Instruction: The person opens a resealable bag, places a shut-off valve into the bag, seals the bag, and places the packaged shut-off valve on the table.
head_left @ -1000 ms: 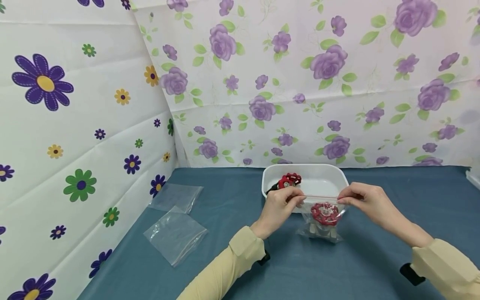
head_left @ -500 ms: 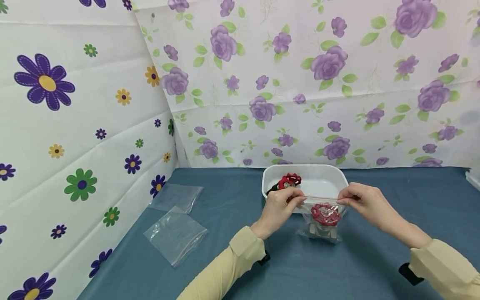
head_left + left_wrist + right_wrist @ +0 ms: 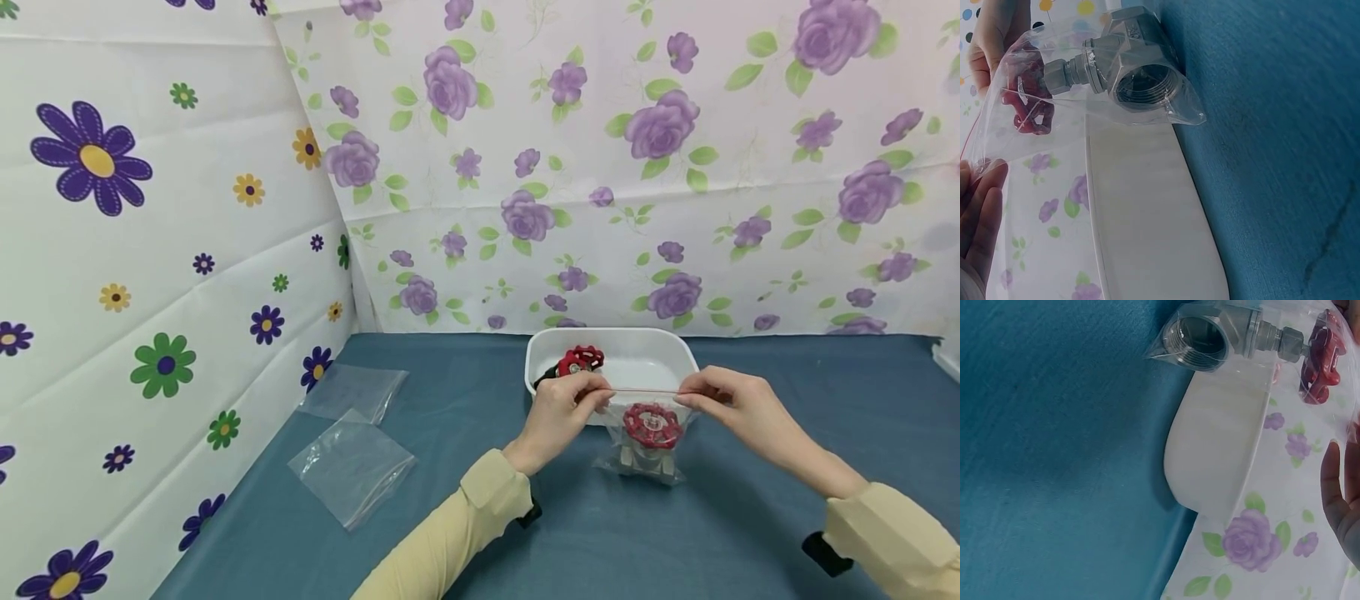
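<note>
A clear zip bag (image 3: pixel 613 433) with a red line along its top edge stands upright on the table. Inside it sits a metal valve (image 3: pixel 1141 69) with a red handwheel (image 3: pixel 652 427) at the top and a threaded opening showing in both wrist views. My left hand (image 3: pixel 558 417) pinches the bag's top left corner between thumb and fingers. At the opposite top corner, my right hand (image 3: pixel 738 408) pinches the same edge, and the red strip is stretched straight between the two hands.
Behind the bag stands a white tray (image 3: pixel 660 354) holding red-wheeled valves (image 3: pixel 579 360). Two flat clear bags, a nearer bag (image 3: pixel 352 471) and a farther bag (image 3: pixel 352 392), lie at the left on the blue tablecloth (image 3: pixel 465 392). Flowered sheets (image 3: pixel 480 167) hang behind and at left.
Both hands keep their pinch on the bag's top edge with hardly any movement. The whole head view shifts very slightly.
</note>
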{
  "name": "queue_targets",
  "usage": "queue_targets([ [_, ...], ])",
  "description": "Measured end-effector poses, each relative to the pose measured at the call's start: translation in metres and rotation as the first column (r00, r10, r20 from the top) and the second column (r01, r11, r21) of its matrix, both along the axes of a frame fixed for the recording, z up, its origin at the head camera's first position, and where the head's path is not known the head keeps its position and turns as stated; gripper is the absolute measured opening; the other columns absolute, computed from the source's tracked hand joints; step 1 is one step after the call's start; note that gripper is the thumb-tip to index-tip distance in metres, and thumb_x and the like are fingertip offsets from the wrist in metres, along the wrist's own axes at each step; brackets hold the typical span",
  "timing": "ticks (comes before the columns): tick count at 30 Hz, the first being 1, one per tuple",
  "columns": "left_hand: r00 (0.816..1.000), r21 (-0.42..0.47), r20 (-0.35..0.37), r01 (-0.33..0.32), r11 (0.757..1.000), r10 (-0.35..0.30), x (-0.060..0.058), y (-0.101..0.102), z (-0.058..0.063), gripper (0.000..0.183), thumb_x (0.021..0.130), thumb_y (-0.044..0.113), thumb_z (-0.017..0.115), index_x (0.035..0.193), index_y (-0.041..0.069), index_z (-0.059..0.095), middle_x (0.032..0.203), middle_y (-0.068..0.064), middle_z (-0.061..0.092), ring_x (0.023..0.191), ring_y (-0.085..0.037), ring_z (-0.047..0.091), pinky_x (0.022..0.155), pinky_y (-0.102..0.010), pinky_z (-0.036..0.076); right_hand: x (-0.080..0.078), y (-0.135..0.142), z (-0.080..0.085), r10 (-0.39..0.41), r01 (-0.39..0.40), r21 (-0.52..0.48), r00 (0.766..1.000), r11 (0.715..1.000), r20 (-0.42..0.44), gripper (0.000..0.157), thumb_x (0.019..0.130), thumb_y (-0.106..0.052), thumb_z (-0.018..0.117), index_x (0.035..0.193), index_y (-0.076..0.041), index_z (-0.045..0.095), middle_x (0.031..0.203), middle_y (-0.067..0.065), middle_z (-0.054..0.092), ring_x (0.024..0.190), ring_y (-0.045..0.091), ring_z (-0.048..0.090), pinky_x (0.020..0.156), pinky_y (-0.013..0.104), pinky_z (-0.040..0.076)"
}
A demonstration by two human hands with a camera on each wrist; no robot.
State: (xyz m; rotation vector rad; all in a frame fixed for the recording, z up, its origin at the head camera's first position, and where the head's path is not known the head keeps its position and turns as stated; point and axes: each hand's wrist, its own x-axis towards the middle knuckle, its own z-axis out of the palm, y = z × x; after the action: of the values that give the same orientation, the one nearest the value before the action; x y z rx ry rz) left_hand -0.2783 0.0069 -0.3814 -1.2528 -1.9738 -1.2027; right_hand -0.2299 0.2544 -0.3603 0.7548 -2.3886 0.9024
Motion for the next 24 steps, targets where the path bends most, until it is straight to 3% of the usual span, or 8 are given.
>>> queue_targets([
  [3, 1.000, 0.006, -0.004, -0.005, 1.000, 0.005, 0.000, 0.000, 0.000, 0.005, 0.083, 0.003, 0.065, 0.087, 0.006, 0.064, 0.077, -0.002, 0.062, 0.064, -0.002, 0.056, 0.058, -0.011, 0.043, 0.000, 0.004, -0.003, -0.020, 0.022, -0.018, 0.997, 1.000, 0.078, 0.012, 0.084, -0.008, 0.065, 0.094, -0.014, 0.065, 0.083, -0.007, 0.061, 0.067, 0.006, 0.055, 0.057, 0.022, 0.046],
  [6, 1.000, 0.015, -0.009, -0.014, 1.000, 0.014, -0.001, 0.000, 0.000, 0.004, 0.083, 0.004, 0.065, 0.087, 0.006, 0.064, 0.077, -0.002, 0.062, 0.063, -0.004, 0.056, 0.058, -0.011, 0.043, 0.000, 0.008, -0.006, -0.014, 0.017, -0.019, 0.985, 1.000, 0.169, 0.017, 0.087, -0.014, 0.063, 0.103, -0.010, 0.063, 0.092, -0.002, 0.061, 0.077, 0.008, 0.057, 0.062, 0.025, 0.048],
  [10, 1.000, 0.018, -0.010, -0.017, 1.000, 0.017, -0.001, 0.000, 0.000, 0.004, 0.083, 0.004, 0.065, 0.086, 0.006, 0.063, 0.077, -0.002, 0.062, 0.063, -0.004, 0.057, 0.058, -0.011, 0.043, -0.002, 0.010, -0.011, 0.036, -0.025, -0.040, 0.947, 0.999, 0.318, 0.032, 0.089, -0.020, 0.060, 0.117, -0.005, 0.056, 0.109, 0.009, 0.058, 0.093, 0.018, 0.057, 0.068, 0.027, 0.049],
  [13, 1.000, 0.017, -0.006, -0.017, 1.000, 0.017, -0.001, 0.001, -0.001, 0.004, 0.084, 0.003, 0.064, 0.087, 0.006, 0.062, 0.077, -0.001, 0.061, 0.064, -0.003, 0.056, 0.059, -0.011, 0.043, -0.003, 0.008, -0.017, 0.088, -0.060, -0.082, 0.916, 0.995, 0.391, 0.038, 0.091, -0.020, 0.057, 0.125, -0.003, 0.051, 0.118, 0.016, 0.053, 0.095, 0.022, 0.058, 0.069, 0.028, 0.049],
  [18, 1.000, 0.015, -0.001, -0.013, 1.000, 0.013, 0.000, 0.001, -0.003, 0.004, 0.085, 0.005, 0.063, 0.088, 0.006, 0.062, 0.078, -0.001, 0.062, 0.064, -0.003, 0.056, 0.058, -0.011, 0.043, -0.003, 0.007, -0.023, 0.153, -0.091, -0.159, 0.889, 0.983, 0.432, 0.038, 0.094, -0.016, 0.052, 0.128, 0.000, 0.048, 0.116, 0.019, 0.054, 0.087, 0.013, 0.061, 0.070, 0.029, 0.049],
  [24, 1.000, 0.017, 0.002, -0.004, 1.000, 0.004, 0.000, 0.000, -0.002, 0.004, 0.085, 0.005, 0.063, 0.088, 0.006, 0.062, 0.079, -0.001, 0.061, 0.064, -0.002, 0.056, 0.059, -0.011, 0.043, -0.005, 0.008, -0.028, 0.231, -0.120, -0.258, 0.858, 0.959, 0.459, 0.037, 0.096, -0.013, 0.048, 0.128, 0.004, 0.046, 0.115, 0.021, 0.054, 0.091, 0.016, 0.060, 0.074, 0.036, 0.049],
])
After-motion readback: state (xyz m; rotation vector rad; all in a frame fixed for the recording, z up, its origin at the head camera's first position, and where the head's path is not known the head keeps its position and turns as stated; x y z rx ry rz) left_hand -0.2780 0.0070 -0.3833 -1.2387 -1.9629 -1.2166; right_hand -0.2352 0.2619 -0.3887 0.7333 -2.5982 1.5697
